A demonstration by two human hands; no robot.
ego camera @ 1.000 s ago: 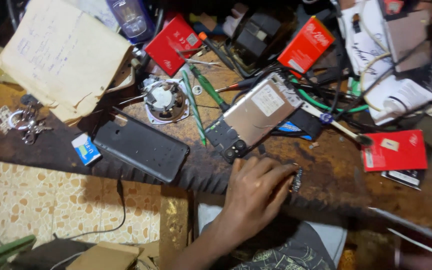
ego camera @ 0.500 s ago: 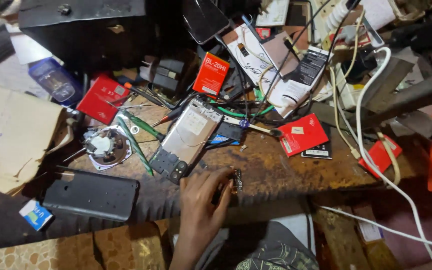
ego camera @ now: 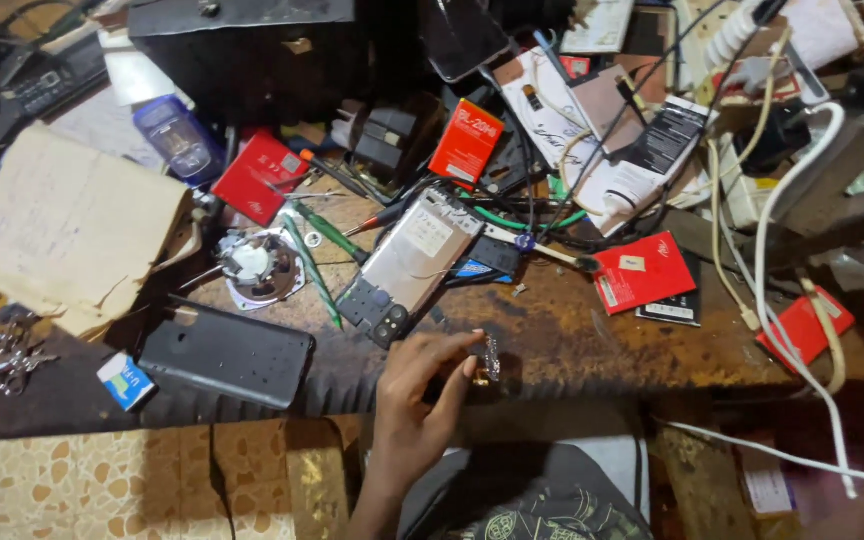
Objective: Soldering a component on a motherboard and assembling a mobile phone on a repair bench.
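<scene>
Now the left hand (ego camera: pixel 420 395) has come up off its flat rest at the front edge of the worn, rust-brown wooden desk (ego camera: pixel 572 350). A second ago the palm lay spread over that spot. Here the thumb and fingertips are closed together on a small dark oblong component with a glint of brass (ego camera: pixel 490 358), held upright just above the front edge, near its middle. So the little part is no longer covered but pinched and raised, in the hand's grip rather than lying on the wood. Just behind it, towards the middle of the desk, lies an opened phone with a bare silvery metal frame (ego camera: pixel 410 265), set slantwise. A matt black plastic phone back cover (ego camera: pixel 227 353) lies flat near the front left, and a thin green-handled screwdriver (ego camera: pixel 312 270) lies between them. A glossy red cardboard packet (ego camera: pixel 644 272) sits to the right, and a smooth white cable (ego camera: pixel 782 330) trails off the right edge. A blurred skin-coloured shape at the lower right may be the right hand; I cannot tell its grip.
</scene>
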